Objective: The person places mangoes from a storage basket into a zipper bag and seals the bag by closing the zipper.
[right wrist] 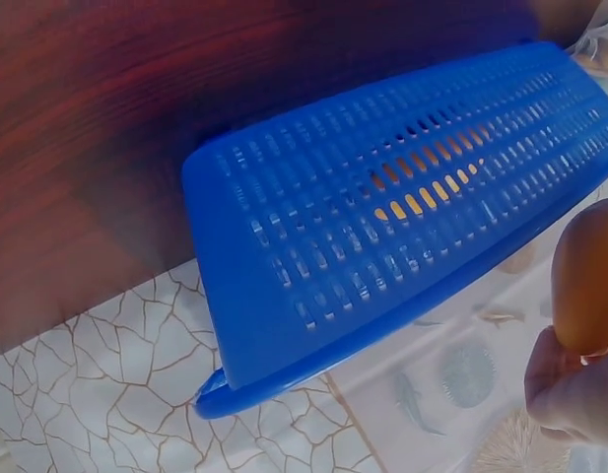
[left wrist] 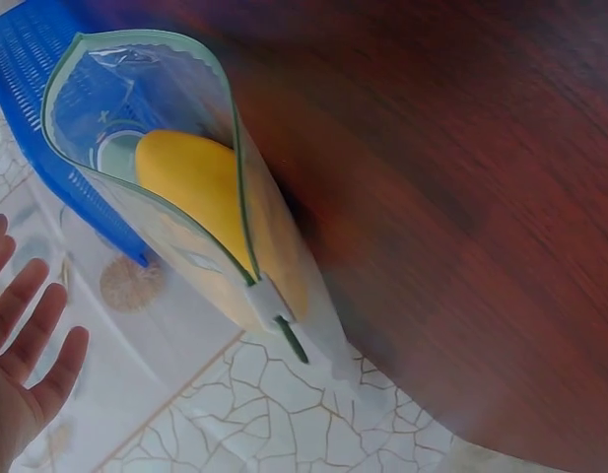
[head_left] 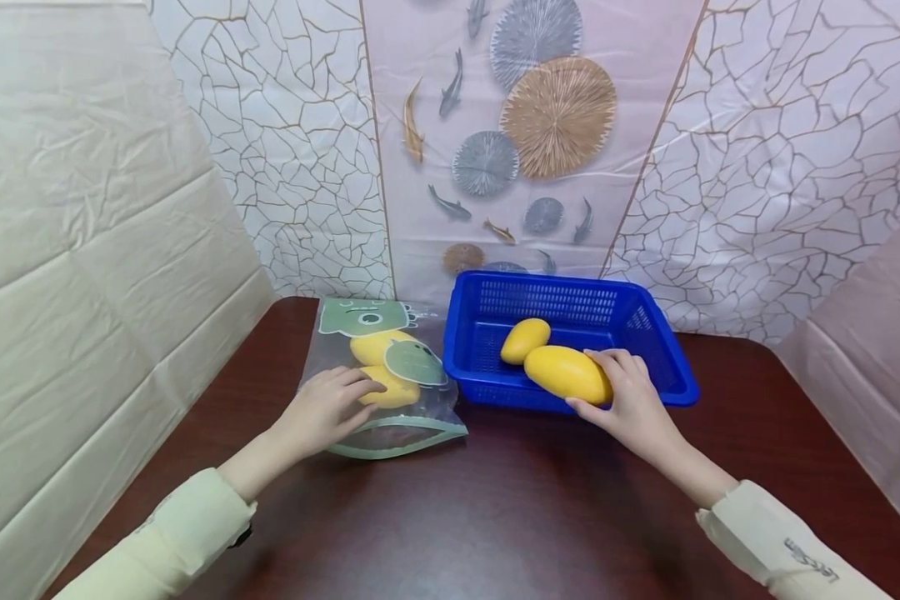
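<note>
My right hand (head_left: 630, 404) holds a yellow mango (head_left: 568, 373) between thumb and fingers, over the front rim of the blue plastic basket (head_left: 663, 367). In the right wrist view the held mango (right wrist: 589, 281) shows at the right edge, above the basket's rim. Another mango (head_left: 526, 341) lies inside the basket. On the left, a clear zip bag (head_left: 322, 350) with green cartoon prints has two mangoes (head_left: 393, 390) in it. Its mouth stands open toward me, as the left wrist view shows. My left hand (head_left: 328, 408), fingers loosely bent and holding nothing, is over the bag's left side.
The dark red-brown table (head_left: 457, 525) extends in front of the bag and basket. A patterned cloth (head_left: 307, 125) hangs behind them, and pale cloth walls (head_left: 82, 250) flank the table. The bag's right side lies against the basket's left end.
</note>
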{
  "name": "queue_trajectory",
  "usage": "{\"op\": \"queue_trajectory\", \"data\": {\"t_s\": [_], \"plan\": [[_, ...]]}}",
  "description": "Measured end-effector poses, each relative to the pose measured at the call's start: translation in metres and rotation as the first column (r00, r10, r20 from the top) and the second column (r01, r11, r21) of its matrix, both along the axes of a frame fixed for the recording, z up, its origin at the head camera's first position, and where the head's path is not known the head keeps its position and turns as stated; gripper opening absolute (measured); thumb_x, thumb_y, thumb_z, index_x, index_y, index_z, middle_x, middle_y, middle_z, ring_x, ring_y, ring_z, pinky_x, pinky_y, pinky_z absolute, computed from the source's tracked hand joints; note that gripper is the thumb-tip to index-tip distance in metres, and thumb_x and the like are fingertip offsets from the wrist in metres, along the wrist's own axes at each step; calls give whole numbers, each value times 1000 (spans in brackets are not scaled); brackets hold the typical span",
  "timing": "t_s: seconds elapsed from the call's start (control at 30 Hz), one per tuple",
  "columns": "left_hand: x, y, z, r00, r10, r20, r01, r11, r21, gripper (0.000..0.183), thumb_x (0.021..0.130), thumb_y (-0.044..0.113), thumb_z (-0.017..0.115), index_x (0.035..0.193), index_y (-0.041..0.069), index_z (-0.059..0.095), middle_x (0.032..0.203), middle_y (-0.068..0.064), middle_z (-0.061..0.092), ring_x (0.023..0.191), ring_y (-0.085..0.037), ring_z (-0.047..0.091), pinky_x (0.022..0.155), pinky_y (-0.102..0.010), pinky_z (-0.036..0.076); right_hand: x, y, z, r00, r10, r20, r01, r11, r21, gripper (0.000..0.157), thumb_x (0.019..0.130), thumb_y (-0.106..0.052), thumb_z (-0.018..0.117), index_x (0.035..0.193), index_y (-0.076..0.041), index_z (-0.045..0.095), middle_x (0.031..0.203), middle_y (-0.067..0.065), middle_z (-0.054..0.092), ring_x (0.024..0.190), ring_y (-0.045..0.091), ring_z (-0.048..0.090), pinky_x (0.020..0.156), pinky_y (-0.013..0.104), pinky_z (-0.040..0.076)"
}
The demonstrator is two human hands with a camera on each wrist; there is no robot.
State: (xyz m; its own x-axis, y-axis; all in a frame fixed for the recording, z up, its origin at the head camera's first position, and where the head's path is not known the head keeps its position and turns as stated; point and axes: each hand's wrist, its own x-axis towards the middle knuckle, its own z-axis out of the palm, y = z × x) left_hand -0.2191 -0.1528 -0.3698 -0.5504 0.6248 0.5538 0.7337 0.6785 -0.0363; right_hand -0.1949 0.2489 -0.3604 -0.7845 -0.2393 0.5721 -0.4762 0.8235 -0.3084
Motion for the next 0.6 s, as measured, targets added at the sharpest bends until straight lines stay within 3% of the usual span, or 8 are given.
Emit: {"op": "queue_trajectory", "data": {"t_s": [0.23, 0.6], "plan": [[3, -6, -3, 1000, -1, -17, 1, 1000, 8, 21, 74, 19, 78, 94, 15, 70, 89, 3, 67, 82, -15, 61, 73, -33, 50, 11, -7, -3, 999, 38, -13, -38, 999, -9, 60, 68, -15, 82, 119, 5, 57, 107, 17, 56, 94, 27, 45, 74, 39, 40], [8, -18, -10, 999, 16, -42, -16, 1000, 2, 26, 73, 26, 78, 95, 15, 70, 93, 1, 67, 86, -18, 62, 77, -35, 51, 27, -23, -7, 997, 74, 23, -74, 997, -29, 61, 68, -17, 83, 120, 0, 58, 110, 11, 56, 96, 22, 48, 76, 37, 44]]}}
